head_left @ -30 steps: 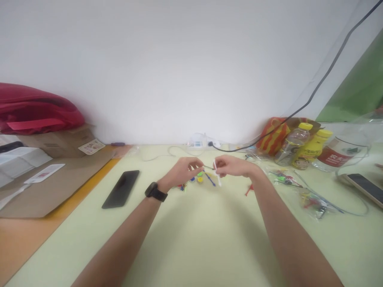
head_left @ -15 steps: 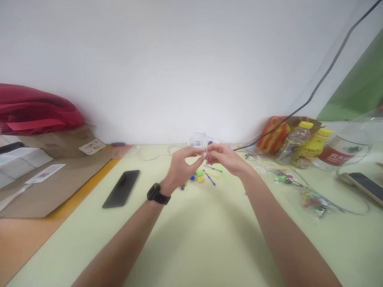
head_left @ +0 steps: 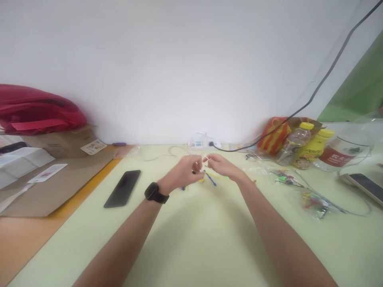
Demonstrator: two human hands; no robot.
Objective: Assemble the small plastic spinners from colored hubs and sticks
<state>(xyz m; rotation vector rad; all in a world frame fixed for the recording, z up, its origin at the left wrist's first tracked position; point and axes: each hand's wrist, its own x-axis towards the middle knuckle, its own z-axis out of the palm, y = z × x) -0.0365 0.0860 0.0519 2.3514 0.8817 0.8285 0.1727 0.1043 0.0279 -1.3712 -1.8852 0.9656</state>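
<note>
Over the middle of the table my left hand (head_left: 184, 171), with a black watch (head_left: 156, 193) on its wrist, is closed with fingers curled. A small white piece (head_left: 201, 171) shows at its fingertips, too small to name. Just to the right, my right hand (head_left: 221, 165) pinches a thin white stick (head_left: 207, 159). The two hands are a little apart. Below them lie a blue stick (head_left: 211, 179) with wider ends, a yellow stick (head_left: 214, 176) and a yellow piece (head_left: 201, 180). My left hand partly hides the small parts under it.
A black phone (head_left: 122, 188) lies on the left. Bags of small coloured parts (head_left: 315, 202), a clear bottle (head_left: 295, 143), a yellow bottle (head_left: 312, 149) and another phone (head_left: 368, 187) are on the right. A power strip (head_left: 199, 142) with a dark cable sits against the wall.
My hands have moved apart and slightly lower. The white stick, upright between them before, is now tilted at my right fingertips. The power strip's plug has come into sight behind.
</note>
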